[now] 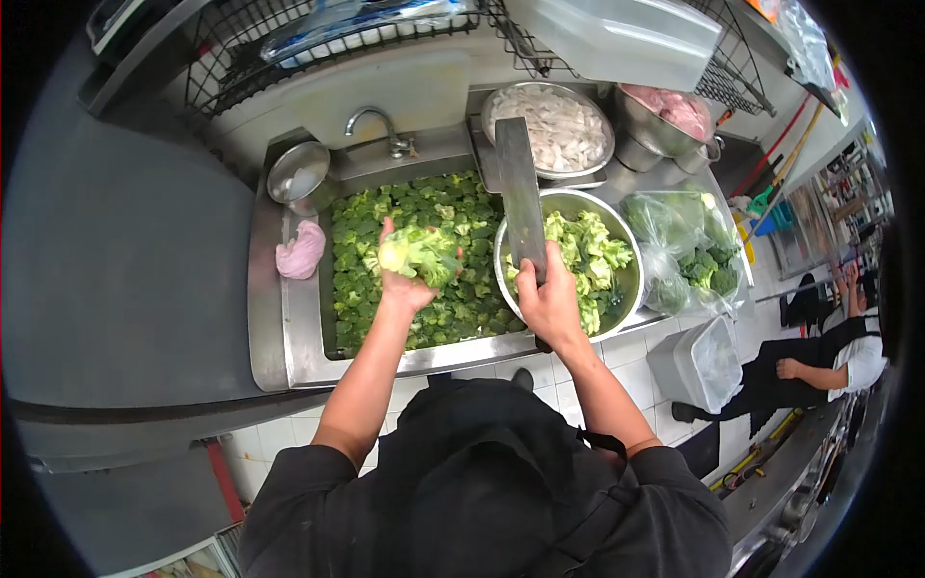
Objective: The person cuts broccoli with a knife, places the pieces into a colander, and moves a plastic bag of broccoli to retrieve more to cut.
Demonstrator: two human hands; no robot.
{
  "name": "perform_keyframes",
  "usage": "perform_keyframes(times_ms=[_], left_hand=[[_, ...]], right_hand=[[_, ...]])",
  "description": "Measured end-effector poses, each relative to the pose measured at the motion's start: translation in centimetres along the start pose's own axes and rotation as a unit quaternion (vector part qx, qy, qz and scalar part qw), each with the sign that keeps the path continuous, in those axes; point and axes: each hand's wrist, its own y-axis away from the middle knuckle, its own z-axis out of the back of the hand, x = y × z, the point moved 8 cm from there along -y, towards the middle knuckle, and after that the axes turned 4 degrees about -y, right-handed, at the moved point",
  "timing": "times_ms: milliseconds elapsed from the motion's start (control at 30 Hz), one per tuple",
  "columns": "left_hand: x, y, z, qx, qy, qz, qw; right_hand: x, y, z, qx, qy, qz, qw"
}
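The broccoli head (421, 255) was held above the sink (316, 332), inside its front edge with open room around it, in the left hand (410, 287), palm up and partly open; the right hand (554, 301) was closed around the cleaver (521, 197).

Both bare forearms reach forward from short dark sleeves, spread apart. The left hand (412, 281) is turned palm up, its fingers partly curled and thumb raised to the side. The right hand (553, 301) is closed in a grip, back of the hand up, thumb and forefinger pointing away from the body.
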Motion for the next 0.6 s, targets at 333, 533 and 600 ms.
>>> perform_keyframes(times_ms=[333, 533, 600], left_hand=[[1.6, 0.5, -6.5, 0.132, 0.007, -0.103, 0.986], [1.4, 0.9, -4.3, 0.121, 0.213, -0.082, 0.966], [1.6, 1.7, -2.0, 0.131, 0.16, -0.064, 0.976]], right_hand=[[9.1, 2.6, 1.8, -0.047, -0.132, 0.152, 0.978], [7.2, 2.0, 0.1, 0.006, -0.131, 0.067, 0.989], [7.8, 1.5, 0.4, 0.011, -0.111, 0.085, 0.99]])
